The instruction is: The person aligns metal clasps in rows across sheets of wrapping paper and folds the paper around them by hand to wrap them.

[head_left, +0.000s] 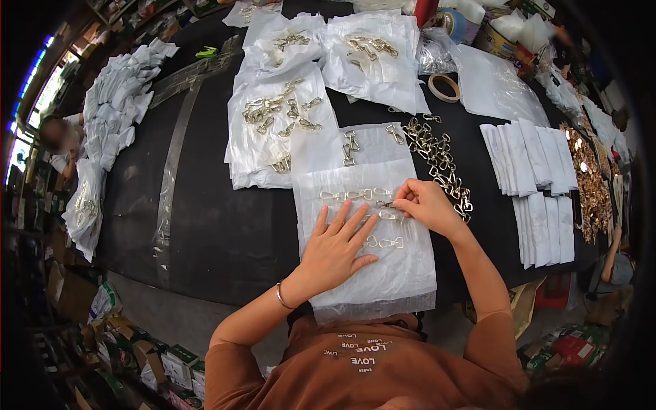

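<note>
My left hand [335,249] lies flat with spread fingers on a translucent white plastic bag [365,290]. With thumb and fingers pinched together, my right hand [430,210] grips a metal snap hook [384,203] at the bag's middle; the fingers partly cover it. A row of snap hooks [359,195] shows just above my fingers. Lower down, more snap hooks [389,242] look pale, as if under the plastic. A few loose hooks [350,147] rest on the bag's upper part. Right of the bag lies a heap of snap hooks [444,164] on the black table [198,239].
Stacked white bags [249,160] with hooks on top stand beyond, beside another stack [396,78]. Folded white packets [536,164] lie right, near a tape roll [444,87]. White bundles [113,113] line the left edge. People sit at both sides.
</note>
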A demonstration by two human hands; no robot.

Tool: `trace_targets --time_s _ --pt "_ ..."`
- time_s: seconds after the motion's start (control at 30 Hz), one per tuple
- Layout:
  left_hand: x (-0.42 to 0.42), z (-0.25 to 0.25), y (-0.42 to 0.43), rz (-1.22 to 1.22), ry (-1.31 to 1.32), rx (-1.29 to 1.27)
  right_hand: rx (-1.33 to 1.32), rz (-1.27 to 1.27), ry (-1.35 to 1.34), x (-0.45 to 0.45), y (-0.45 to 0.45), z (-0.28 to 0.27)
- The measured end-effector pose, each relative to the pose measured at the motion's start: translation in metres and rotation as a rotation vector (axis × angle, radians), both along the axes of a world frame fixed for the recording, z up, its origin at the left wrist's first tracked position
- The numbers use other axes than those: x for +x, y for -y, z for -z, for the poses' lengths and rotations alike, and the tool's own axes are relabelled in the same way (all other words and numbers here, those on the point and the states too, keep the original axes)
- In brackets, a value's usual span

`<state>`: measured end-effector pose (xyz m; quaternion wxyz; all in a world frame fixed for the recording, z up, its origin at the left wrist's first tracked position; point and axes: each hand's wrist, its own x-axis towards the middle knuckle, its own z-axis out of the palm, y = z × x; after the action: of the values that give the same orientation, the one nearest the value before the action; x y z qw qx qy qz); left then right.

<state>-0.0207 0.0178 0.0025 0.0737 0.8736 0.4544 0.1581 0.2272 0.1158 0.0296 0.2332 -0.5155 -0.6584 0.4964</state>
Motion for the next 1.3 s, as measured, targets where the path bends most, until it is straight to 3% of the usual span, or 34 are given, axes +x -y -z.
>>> trace_targets --time_s 0.23,0.33,0.4,0.47,0.5,0.57,0.73,0.9,0.97,1.07,1.23,1.3 --pt "-0.006 -0.006 -0.004 0.021 0.014 -0.108 0.115 -0.024 0.134 0.002 -0.003 0.009" --pt "-0.019 -0.019 -0.039 0.003 0.026 0.018 0.101 -0.014 0.152 0.001 -0.013 -0.002" --pt "-0.028 -0.017 -0.077 -0.095 0.328 -0.021 0.302 0.068 0.099 -0.001 -0.029 -0.005" --pt "-0.025 -0.016 -0.112 -0.198 0.375 -0.002 0.397 0.081 0.223 -0.006 -0.056 -0.004" --pt "-0.020 -0.019 -0.125 -0.195 0.376 0.005 0.404 0.083 0.223 -0.009 -0.072 0.003" --pt "-0.009 -0.023 -0.145 -0.418 0.163 -0.137 0.649 0.179 0.458 -0.013 -0.099 0.024" --pt "-0.010 -0.012 -0.163 -0.388 0.170 -0.278 0.615 0.144 0.634 -0.014 -0.119 0.037" --pt "-0.028 -0.011 -0.158 -0.369 0.483 -0.185 0.576 0.160 0.376 -0.021 -0.092 0.009" --pt "-0.038 -0.025 -0.135 -0.328 0.686 -0.178 0.624 -0.011 0.188 -0.028 -0.060 -0.008" --pt "-0.054 -0.049 -0.090 -0.284 0.540 -0.326 0.659 -0.314 0.221 -0.038 -0.017 -0.017" --pt "-0.060 -0.043 -0.059 -0.242 0.478 -0.439 0.656 -0.352 0.195 -0.048 -0.007 0.001" --pt "-0.054 -0.053 -0.051 -0.223 0.598 -0.416 0.432 -0.272 -0.057 -0.055 0.007 -0.040"
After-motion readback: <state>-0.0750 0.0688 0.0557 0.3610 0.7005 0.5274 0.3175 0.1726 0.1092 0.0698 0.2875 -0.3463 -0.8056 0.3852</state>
